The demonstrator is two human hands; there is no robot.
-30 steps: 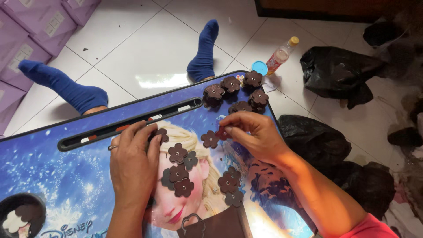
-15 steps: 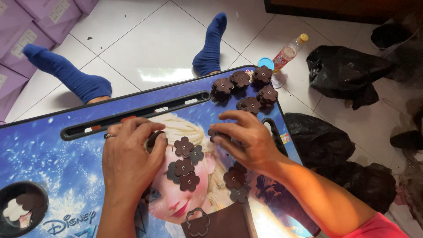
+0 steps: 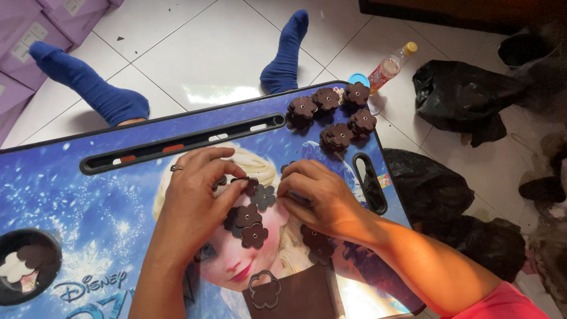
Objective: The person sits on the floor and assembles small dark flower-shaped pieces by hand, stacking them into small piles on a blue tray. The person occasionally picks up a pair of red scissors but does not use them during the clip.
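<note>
1. The left hand (image 3: 192, 198) lies flat on the blue printed lap table (image 3: 88, 195), its fingers curled over a dark brown flower-shaped leather piece (image 3: 247, 184); the grip pinches the edge of that piece.
2. The right hand (image 3: 319, 198) sits just beside it on the right, fingertips closed on the same small cluster; what exactly it pinches is hidden by the fingers.
3. Between the hands lies a grey-brown flower piece (image 3: 264, 196); near of it, two more brown flowers (image 3: 251, 225) touch each other.
4. At the far right corner of the table is a stack of finished brown flowers (image 3: 331, 115).
5. At the near edge sits a brown leather sheet with a flower-shaped cut-out (image 3: 283, 293).
6. A long black slot (image 3: 177, 145) runs along the far side.
7. Beyond the table, on the white tiled floor (image 3: 195, 53), are two blue-socked feet (image 3: 88, 88), a small plastic bottle with a yellow cap (image 3: 390, 65), and black plastic bags (image 3: 460, 97) to the right.
</note>
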